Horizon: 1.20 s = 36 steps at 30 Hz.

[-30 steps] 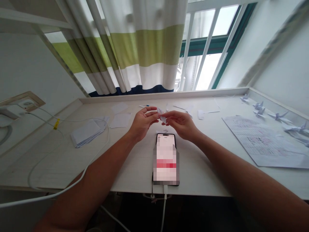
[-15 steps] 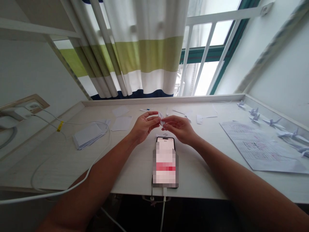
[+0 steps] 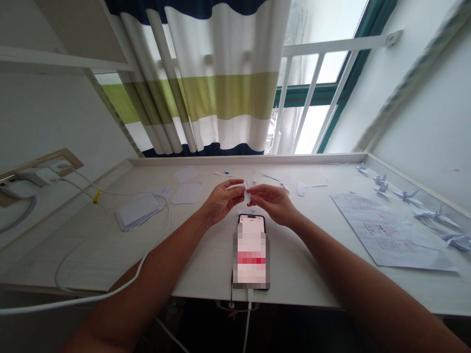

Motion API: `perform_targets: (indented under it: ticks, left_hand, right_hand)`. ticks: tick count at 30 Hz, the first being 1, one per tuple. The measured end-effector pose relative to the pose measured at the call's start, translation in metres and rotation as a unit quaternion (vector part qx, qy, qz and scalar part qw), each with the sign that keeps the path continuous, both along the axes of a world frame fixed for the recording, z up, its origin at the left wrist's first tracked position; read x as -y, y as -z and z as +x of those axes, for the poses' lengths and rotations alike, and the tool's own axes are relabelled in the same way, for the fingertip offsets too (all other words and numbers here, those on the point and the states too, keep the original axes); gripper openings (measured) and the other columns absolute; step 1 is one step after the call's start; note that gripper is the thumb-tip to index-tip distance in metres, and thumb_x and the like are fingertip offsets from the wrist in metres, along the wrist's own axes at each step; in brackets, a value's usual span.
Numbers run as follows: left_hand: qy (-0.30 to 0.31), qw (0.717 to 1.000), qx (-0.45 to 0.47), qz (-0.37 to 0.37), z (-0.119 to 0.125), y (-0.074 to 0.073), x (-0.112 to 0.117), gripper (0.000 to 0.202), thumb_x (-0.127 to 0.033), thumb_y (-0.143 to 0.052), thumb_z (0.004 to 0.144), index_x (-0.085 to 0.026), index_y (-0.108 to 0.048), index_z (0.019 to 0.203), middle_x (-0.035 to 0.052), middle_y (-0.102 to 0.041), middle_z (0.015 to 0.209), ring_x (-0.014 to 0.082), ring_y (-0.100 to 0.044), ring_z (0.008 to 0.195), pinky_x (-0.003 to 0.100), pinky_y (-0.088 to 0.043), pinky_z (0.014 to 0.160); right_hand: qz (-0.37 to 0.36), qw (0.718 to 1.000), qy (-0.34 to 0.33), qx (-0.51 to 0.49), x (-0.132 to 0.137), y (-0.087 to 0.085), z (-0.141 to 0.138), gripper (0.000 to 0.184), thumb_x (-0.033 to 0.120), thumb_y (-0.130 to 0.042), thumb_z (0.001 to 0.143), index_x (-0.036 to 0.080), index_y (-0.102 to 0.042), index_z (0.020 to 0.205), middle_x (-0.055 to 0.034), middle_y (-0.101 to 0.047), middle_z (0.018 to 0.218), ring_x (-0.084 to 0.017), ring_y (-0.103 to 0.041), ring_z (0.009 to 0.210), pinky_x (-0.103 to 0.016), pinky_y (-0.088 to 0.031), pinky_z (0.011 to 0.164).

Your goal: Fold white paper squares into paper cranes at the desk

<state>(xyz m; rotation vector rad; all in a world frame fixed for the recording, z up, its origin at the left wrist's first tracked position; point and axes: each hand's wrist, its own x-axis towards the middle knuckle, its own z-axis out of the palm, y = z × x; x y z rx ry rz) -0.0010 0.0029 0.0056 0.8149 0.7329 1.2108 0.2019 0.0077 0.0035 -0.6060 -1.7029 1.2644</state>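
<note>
A small folded piece of white paper [image 3: 247, 191] is pinched between both hands above the middle of the desk. My left hand [image 3: 225, 198] grips it from the left with thumb and fingers. From the right, my right hand [image 3: 274, 202] holds it between thumb and forefinger. Fingertips cover part of the paper, so its exact folded shape cannot be made out. Just below the hands lies a phone [image 3: 251, 250] with its screen lit and partly blurred, a cable plugged into its lower end. A small paper scrap [image 3: 246, 212] rests right above the phone.
Several folded paper cranes [image 3: 407, 195] line the right side, beside a printed sheet [image 3: 382, 230]. A stack of white paper [image 3: 142, 210] and loose squares [image 3: 187, 192] lie on the left. A white cable [image 3: 167, 215] loops across the desk and my left forearm. Paper strips [image 3: 300, 189] lie behind my hands.
The camera view has tilted up a little, so the desk and hands appear slightly lower. Both hands keep hold of the folded paper, with only small finger shifts.
</note>
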Motion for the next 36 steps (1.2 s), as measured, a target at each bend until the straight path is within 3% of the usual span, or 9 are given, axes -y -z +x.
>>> perform_targets:
  ticks: [14, 21, 29, 32, 36]
  left_hand:
    - [0.010, 1.000, -0.022, 0.016, -0.002, 0.000, 0.000, 0.043, -0.019, -0.097, 0.069, -0.014, -0.073, 0.104, 0.0034, -0.077, 0.084, 0.0124, -0.073, 0.073, 0.026, -0.060, 0.075]
    - [0.039, 0.998, -0.027, 0.033, 0.001, 0.001, 0.004, 0.043, -0.017, -0.096, 0.070, -0.015, -0.072, 0.105, 0.0048, -0.080, 0.093, 0.0143, -0.075, 0.080, 0.028, -0.060, 0.080]
    - [0.009, 0.989, -0.085, 0.117, 0.009, -0.003, 0.014, 0.042, -0.016, -0.093, 0.072, -0.019, -0.065, 0.104, 0.0044, -0.081, 0.099, 0.0162, -0.076, 0.089, 0.033, -0.059, 0.088]
    - [-0.003, 0.976, -0.125, 0.177, 0.013, 0.001, 0.014, 0.035, -0.021, -0.093, 0.074, -0.019, -0.070, 0.100, 0.0029, -0.080, 0.094, 0.0170, -0.075, 0.089, 0.033, -0.059, 0.086]
    - [-0.068, 0.962, -0.164, 0.209, 0.016, 0.010, 0.009, 0.027, -0.031, -0.093, 0.074, -0.017, -0.078, 0.092, 0.0051, -0.080, 0.089, 0.0180, -0.074, 0.084, 0.033, -0.060, 0.083]
  right_hand:
    - [-0.011, 1.000, 0.008, 0.026, 0.002, -0.006, 0.002, 0.032, 0.045, -0.086, 0.083, 0.019, -0.079, 0.101, -0.0060, -0.080, 0.087, -0.021, -0.078, 0.080, -0.041, -0.065, 0.079]
    - [0.024, 0.999, 0.045, 0.006, 0.004, -0.010, -0.002, 0.030, 0.049, -0.082, 0.086, 0.020, -0.075, 0.084, -0.0030, -0.075, 0.078, -0.018, -0.071, 0.074, -0.037, -0.061, 0.075]
    - [0.015, 0.993, 0.113, -0.003, 0.008, -0.005, -0.007, 0.040, 0.059, -0.078, 0.088, 0.021, -0.064, 0.088, -0.0021, -0.072, 0.079, -0.017, -0.069, 0.065, -0.034, -0.058, 0.063]
    - [0.008, 0.993, 0.115, -0.021, 0.008, -0.005, -0.010, 0.043, 0.061, -0.079, 0.087, 0.021, -0.063, 0.087, -0.0004, -0.070, 0.075, -0.016, -0.067, 0.062, -0.032, -0.056, 0.060]
    - [0.011, 0.993, 0.110, -0.030, 0.007, -0.003, -0.011, 0.043, 0.061, -0.077, 0.088, 0.021, -0.062, 0.088, 0.0007, -0.068, 0.073, -0.015, -0.067, 0.060, -0.032, -0.056, 0.058]
